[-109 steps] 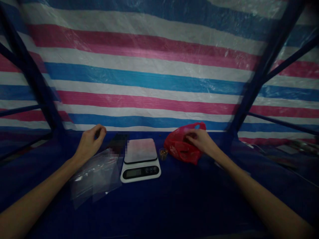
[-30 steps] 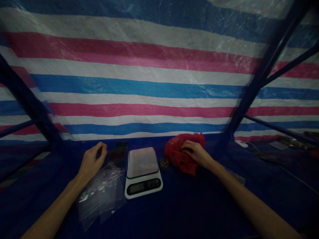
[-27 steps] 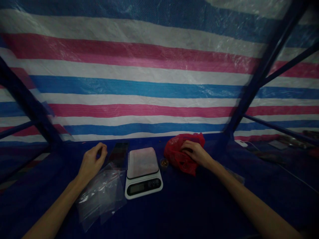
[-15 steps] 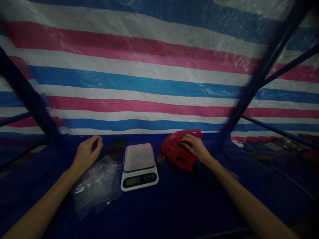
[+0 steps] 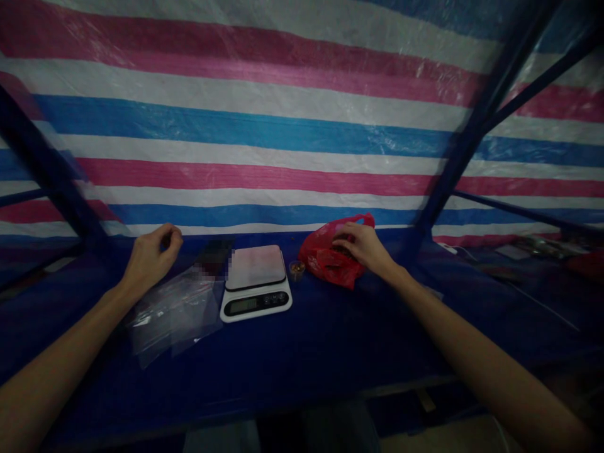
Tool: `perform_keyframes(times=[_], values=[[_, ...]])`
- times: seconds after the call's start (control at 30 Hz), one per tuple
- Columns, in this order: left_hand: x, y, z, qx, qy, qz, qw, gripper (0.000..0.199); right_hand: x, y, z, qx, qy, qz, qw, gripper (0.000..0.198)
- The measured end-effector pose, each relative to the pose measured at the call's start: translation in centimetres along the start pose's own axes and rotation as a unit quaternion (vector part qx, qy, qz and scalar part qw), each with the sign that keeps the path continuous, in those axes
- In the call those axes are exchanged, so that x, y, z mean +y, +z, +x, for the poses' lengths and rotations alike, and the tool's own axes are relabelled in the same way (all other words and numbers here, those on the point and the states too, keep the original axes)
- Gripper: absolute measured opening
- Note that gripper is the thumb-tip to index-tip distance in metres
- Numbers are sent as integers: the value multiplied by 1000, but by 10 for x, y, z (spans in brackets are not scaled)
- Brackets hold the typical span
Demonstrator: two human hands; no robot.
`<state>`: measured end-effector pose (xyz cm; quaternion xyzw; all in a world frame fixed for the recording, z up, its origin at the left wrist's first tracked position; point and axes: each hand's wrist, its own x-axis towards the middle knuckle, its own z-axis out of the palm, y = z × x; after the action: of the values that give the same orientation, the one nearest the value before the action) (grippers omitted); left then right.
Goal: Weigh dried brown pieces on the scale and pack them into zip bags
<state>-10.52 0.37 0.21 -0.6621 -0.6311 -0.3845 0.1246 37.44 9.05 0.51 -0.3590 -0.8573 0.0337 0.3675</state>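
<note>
My left hand is raised over the table at the left, its fingers curled in towards the thumb; I see nothing in it. Beneath and beside it lie clear plastic bags. My right hand is at the mouth of a red plastic bag, its fingers bent inward and touching the bag's opening. Something dark brown shows under those fingers, and the fingertips are partly hidden. Between the hands sits a white digital kitchen scale. Beside the scale is a small clear cup with brownish pieces in it.
A dark flat object, partly blurred out, lies behind the plastic bags. The blue table backs onto a striped plastic sheet. Blue metal posts rise on both sides. A white plug-like item with a cable lies far right.
The view has tilted down, so everything sits higher and the table's front edge shows. My right hand stays at the red bag, its fingers slightly shifted. The left hand keeps its curled pose.
</note>
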Motion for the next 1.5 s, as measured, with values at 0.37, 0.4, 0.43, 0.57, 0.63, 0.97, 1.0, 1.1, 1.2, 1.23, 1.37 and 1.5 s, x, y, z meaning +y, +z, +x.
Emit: perform_keyframes(times=[0.37, 0.4, 0.43, 0.57, 0.63, 0.97, 1.0, 1.1, 1.2, 1.23, 1.37, 1.5], values=[[0, -2, 0, -8, -2, 5, 1000, 22, 18, -5, -3, -97, 38, 48, 993, 14], [0, -2, 0, -9, -1, 2, 1000, 22, 16, -5, -4, -119, 46, 62, 990, 18], [0, -1, 0, -9, 0, 1, 1000, 22, 14, -6, -5, -146, 52, 79, 985, 21], [-1, 0, 0, -10, -1, 5, 1000, 23, 10, -3, -8, -222, 21, 114, 968, 25], [-2, -1, 0, -8, 1, 6, 1000, 23, 11, 0, -9, -204, -13, 96, 974, 30], [2, 0, 1, -9, 5, 0, 1000, 22, -3, -5, -1, -108, -21, -23, 994, 19], [2, 0, 1, -8, 9, -2, 1000, 22, -3, -5, 0, -109, -17, -33, 993, 19], [2, 1, 2, -1, 19, -9, 1000, 24, 1, -7, 1, -116, -19, -48, 992, 19], [2, 1, 2, 7, 20, -21, 1000, 24, 5, -8, 0, -95, -26, -54, 994, 18], [2, 1, 2, 8, 20, -25, 999, 24, 3, -10, 0, -83, -23, -50, 995, 18], [4, 2, 2, 4, 24, -30, 999, 23, -21, -16, 6, -36, -11, -20, 999, 19], [9, 1, 1, -15, 27, -12, 999, 23, -62, -11, 23, -85, -61, -28, 994, 21]])
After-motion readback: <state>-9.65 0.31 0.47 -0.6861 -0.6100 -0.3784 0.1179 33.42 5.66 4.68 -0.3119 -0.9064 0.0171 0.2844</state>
